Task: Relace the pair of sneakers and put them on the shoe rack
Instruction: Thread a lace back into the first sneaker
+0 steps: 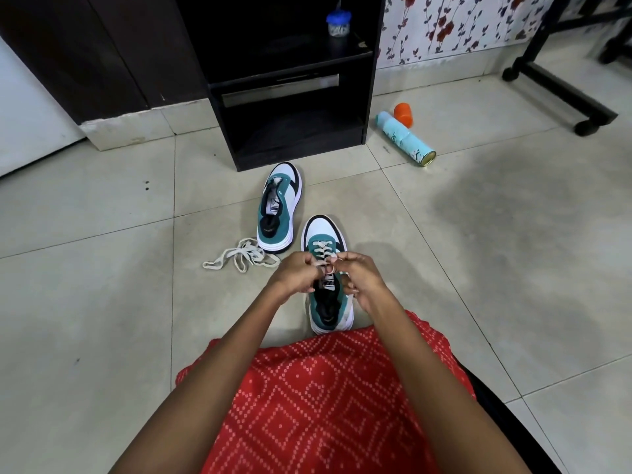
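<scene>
Standing on the tiled floor (478, 251): one pair of teal, white and black sneakers, toes toward the shoe rack (290, 131).

- Near sneaker (323, 229): upright, directly in front of the person's lap, heel at the edge of the red patterned garment (325, 405).
- Threaded lace (321, 249): off-white, crossing the lower eyelets of the near sneaker. Its ends run up into the hands above the tongue label.
- Left hand (295, 277): fingers curled, pinching the threaded lace at the left side of the tongue.
- Right hand (359, 278): fingers curled, pinching the same lace at the right side. The fingertips of the two hands meet over the upper eyelets.
- Far sneaker (278, 206): upright, unlaced, tongue exposed. It sits beyond and to the left of the near one, toe just short of the rack's base.
- Loose lace (239, 260): off-white, in a tangled heap on the floor by the far sneaker's heel.
- Shoe rack: black, open-fronted, set against the wall. A blue-lidded jar (338, 23) stands on its upper shelf.
- Spray can (407, 138): pale blue, lying on its side to the right of the rack. An orange cap (403, 114) lies just beside its nozzle end.
- Black wheeled stand (564, 94): far right, in front of the floral wallpaper (461, 25).
</scene>
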